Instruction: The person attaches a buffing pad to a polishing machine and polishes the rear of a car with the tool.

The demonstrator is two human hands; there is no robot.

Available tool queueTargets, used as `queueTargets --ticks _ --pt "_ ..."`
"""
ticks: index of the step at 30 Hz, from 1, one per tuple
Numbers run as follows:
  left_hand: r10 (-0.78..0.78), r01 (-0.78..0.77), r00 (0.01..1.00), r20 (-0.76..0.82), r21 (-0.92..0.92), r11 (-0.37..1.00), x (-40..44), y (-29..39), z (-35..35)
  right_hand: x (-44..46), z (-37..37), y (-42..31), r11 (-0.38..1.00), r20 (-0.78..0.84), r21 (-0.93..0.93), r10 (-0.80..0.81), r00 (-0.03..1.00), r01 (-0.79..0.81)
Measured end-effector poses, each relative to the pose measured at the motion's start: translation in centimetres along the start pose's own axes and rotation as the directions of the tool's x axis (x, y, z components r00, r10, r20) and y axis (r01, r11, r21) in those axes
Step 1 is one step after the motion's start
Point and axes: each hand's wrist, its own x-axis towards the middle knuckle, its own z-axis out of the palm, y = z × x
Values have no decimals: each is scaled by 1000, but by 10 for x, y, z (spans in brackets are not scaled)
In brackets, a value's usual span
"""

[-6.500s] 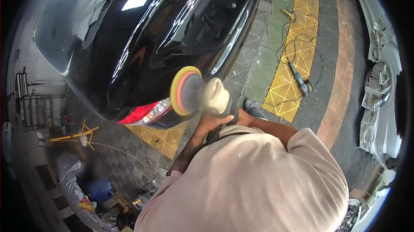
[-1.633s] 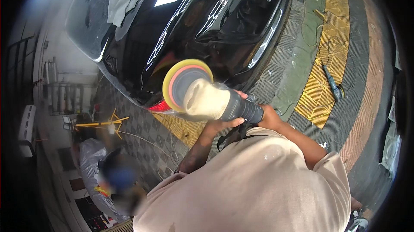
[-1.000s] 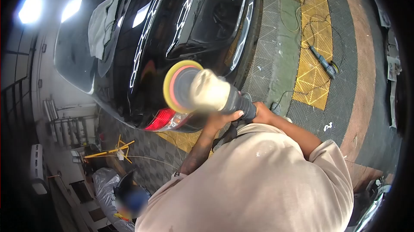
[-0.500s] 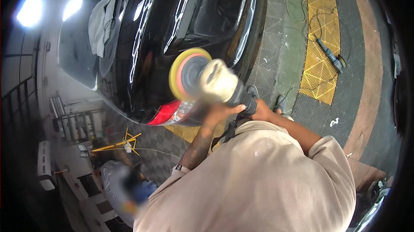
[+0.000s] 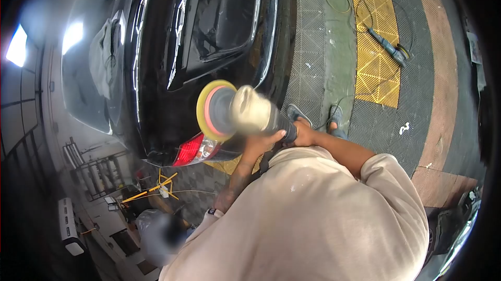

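Observation:
A polisher (image 5: 253, 109) with a yellow-edged foam pad (image 5: 200, 109) is held in front of my body, its pad toward the rear of a black car (image 5: 167, 114). My left hand (image 5: 260, 146) grips the underside of the polisher's body, thumb along it. Farther back, my right hand (image 5: 302, 133) is wrapped around the dark handle end; its fingers are partly hidden. Just below the pad lies the red and clear tail light (image 5: 190, 150). Whether the pad touches the paint I cannot tell.
A grey cloth (image 5: 106, 59) lies on the car's rear glass. Another polisher (image 5: 387, 47) with a cord rests on yellow floor tiles (image 5: 378, 80) to the right. A yellow stand (image 5: 151, 189) and a person (image 5: 162, 234) are at lower left.
The whole view has shifted, the car sliding left. The polisher is lower and further left in view, its pad slightly nearer the tail light. Both hands keep their grip.

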Motion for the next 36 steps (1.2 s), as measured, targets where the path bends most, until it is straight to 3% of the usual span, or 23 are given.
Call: queueTargets --ticks 1,2,3,5,6,7,9,13,19,20,24,25,27,29,32,34,35,36 --pt "-93 93 996 7 44 995 8 6 4 -2 -2 2 999 -20 -37 27 999 -28" --pt "-117 117 993 15 15 993 17 10 7 -1 0 22 986 -18 96 140 990 -137" --pt "-142 142 990 21 -13 990 26 14 11 -2 1 23 985 -17 105 141 990 -138" --pt "-50 64 997 60 -264 962 45 20 20 3 1 24 935 -133 356 36 991 14" --pt "-67 81 995 68 -229 970 55 20 22 5 -4 18 967 -126 253 57 990 -23" --pt "-94 116 990 101 -235 965 60 20 23 2 -9 12 947 -152 320 27 988 23" --pt "-115 155 982 149 -290 945 64 25 24 2 -11 13 928 -100 352 171 980 -126" --pt "-108 148 979 172 -243 959 52 23 9 10 8 15 960 -101 277 80 992 -49" --pt "101 -90 982 162 -74 993 15 3 -32 15 35 -11 977 -148 205 86 985 -54" --pt "112 -106 982 154 -46 993 7 6 -38 17 39 -17 974 -170 225 28 985 11" --pt "3 9 991 134 -86 996 -19 4 -58 19 48 -44 979 -163 204 50 985 -16" --pt "42 -40 992 119 -19 999 -25 -1 -63 18 49 -52 985 -146 171 40 988 -15" --pt "157 -147 981 113 -91 985 -37 5 -66 18 48 -63 995 -106 102 24 994 -13" --pt "236 -220 968 88 -157 963 -50 13 -67 21 52 -55 988 -88 153 8 996 6" --pt "252 -233 963 98 -170 957 -52 -4 -59 19 46 -48 1000 -62 -9 -12 998 11" --pt "80 -60 991 106 -178 982 -50 -10 -47 11 43 -37 999 -73 32 17 997 -14" --pt "79 -58 990 113 -180 982 -47 -8 -42 6 41 -33 997 -75 71 43 996 -38" --pt "-100 111 988 113 -91 990 -43 -1 -36 2 39 -28 997 -80 70 48 996 -42"
